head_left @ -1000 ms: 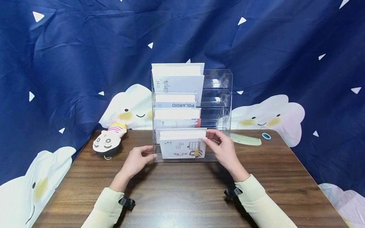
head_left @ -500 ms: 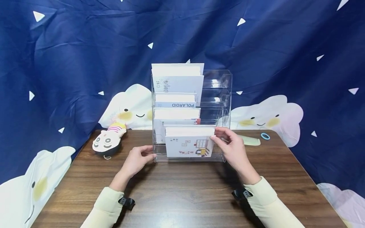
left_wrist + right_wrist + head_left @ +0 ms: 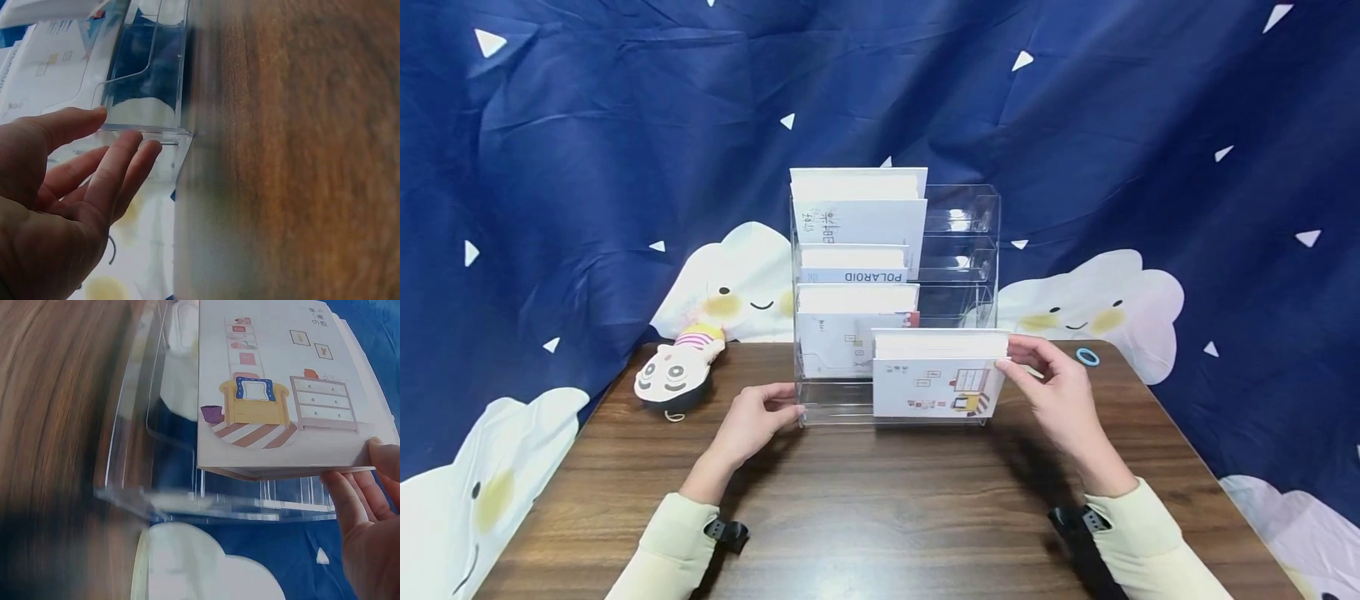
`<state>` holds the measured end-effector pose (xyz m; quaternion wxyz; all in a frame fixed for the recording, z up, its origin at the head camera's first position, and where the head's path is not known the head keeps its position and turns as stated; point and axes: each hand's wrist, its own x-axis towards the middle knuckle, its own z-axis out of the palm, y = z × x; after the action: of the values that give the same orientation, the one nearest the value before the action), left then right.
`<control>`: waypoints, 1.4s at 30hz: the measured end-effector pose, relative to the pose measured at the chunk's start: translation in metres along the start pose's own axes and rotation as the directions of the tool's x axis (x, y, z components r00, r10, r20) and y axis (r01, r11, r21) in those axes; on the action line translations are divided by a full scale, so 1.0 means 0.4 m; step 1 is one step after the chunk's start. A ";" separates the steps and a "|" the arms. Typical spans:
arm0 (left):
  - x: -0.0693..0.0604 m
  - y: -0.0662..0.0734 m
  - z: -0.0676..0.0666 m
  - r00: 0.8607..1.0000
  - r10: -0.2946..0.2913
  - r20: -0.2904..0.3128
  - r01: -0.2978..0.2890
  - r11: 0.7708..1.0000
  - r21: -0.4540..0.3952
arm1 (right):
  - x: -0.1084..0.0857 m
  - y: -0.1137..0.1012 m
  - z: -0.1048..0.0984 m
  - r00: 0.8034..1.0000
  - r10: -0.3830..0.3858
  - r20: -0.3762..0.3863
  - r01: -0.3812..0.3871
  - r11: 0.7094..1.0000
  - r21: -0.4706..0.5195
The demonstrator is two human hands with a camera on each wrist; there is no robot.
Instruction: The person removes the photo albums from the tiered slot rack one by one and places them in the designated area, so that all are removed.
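Note:
With thumb and fingers, my right hand [image 3: 1060,400] pinches the right edge of a thick white photo album [image 3: 936,387] with a drawn room on its cover. The album is in front of the lowest tier of a clear tiered rack [image 3: 838,408], jutting past the rack's right side. Its bottom overlaps the tier, so contact is hard to tell. My left hand [image 3: 748,425] holds the rack's lower left side, thumb at the front and fingers outside. Behind stand more white albums: one with Chinese lettering [image 3: 861,229], one marked POLAROID [image 3: 853,276] and one lower [image 3: 835,346].
A panda-faced plush toy [image 3: 673,371] lies left of the rack on the wooden table [image 3: 880,508]. A blue ring [image 3: 1087,357] lies at the back right. A pale green comb's edge [image 3: 140,565] shows in the right wrist view. A blue cloud-patterned curtain [image 3: 625,125] hangs behind.
My right hand has drawn the album rightward along the lowest tier, uncovering its left part and the album behind. My left hand has stayed at the rack's side. The view has shifted slightly.

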<state>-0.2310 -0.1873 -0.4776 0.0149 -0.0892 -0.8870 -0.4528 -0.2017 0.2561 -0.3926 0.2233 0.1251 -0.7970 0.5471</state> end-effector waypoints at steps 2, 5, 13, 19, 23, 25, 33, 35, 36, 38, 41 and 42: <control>0.001 -0.002 0.000 1.000 0.001 -0.002 -0.001 1.000 0.004 | -0.005 0.003 -0.021 1.000 -0.007 -0.017 0.007 1.000 -0.004; 0.003 -0.003 0.000 1.000 0.003 -0.005 -0.003 1.000 0.010 | -0.013 0.010 -0.051 0.999 -0.014 -0.049 0.013 1.000 -0.010; -0.001 0.005 0.000 1.000 -0.008 -0.004 0.008 1.000 0.012 | -0.027 0.024 -0.126 0.996 -0.017 -0.084 0.009 0.996 -0.090; -0.006 0.001 -0.001 1.000 -0.021 0.000 0.021 1.000 0.017 | -0.032 0.042 -0.181 0.998 -0.054 -0.040 0.048 0.988 -0.144; -0.005 -0.002 -0.002 1.000 -0.022 -0.002 0.022 1.000 0.023 | -0.042 0.060 -0.218 0.998 -0.038 -0.048 0.028 0.982 -0.186; -0.004 -0.002 -0.001 1.000 -0.015 -0.004 0.015 1.000 0.021 | -0.049 0.071 -0.238 0.998 -0.023 -0.061 0.010 0.979 -0.204; -0.002 0.002 0.000 1.000 -0.018 0.002 0.018 1.000 0.021 | -0.084 0.106 -0.320 0.996 -0.011 -0.094 -0.012 0.970 -0.243; -0.002 0.003 0.000 1.000 -0.019 0.005 0.019 1.000 0.021 | -0.092 0.113 -0.339 0.995 -0.012 -0.100 -0.013 0.971 -0.240; -0.002 0.002 -0.001 1.000 -0.019 0.005 0.018 1.000 0.021 | -0.095 0.118 -0.348 0.994 -0.008 -0.104 -0.017 0.972 -0.235; -0.001 0.003 -0.002 1.000 -0.016 0.002 0.016 1.000 0.022 | -0.102 0.129 -0.365 0.993 -0.002 -0.117 -0.026 0.972 -0.234; 0.000 0.001 -0.004 1.000 -0.007 0.002 0.007 1.000 0.025 | -0.111 0.146 -0.388 0.991 0.022 -0.133 -0.052 0.973 -0.226; 0.000 0.000 -0.004 1.000 -0.006 0.003 0.006 1.000 0.027 | -0.115 0.152 -0.394 0.990 0.029 -0.136 -0.060 0.972 -0.227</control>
<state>-0.2312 -0.1885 -0.4768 0.0133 -0.0869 -0.8934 -0.4405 -0.1543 0.4228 -0.4173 0.2762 0.0440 -0.8412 0.4628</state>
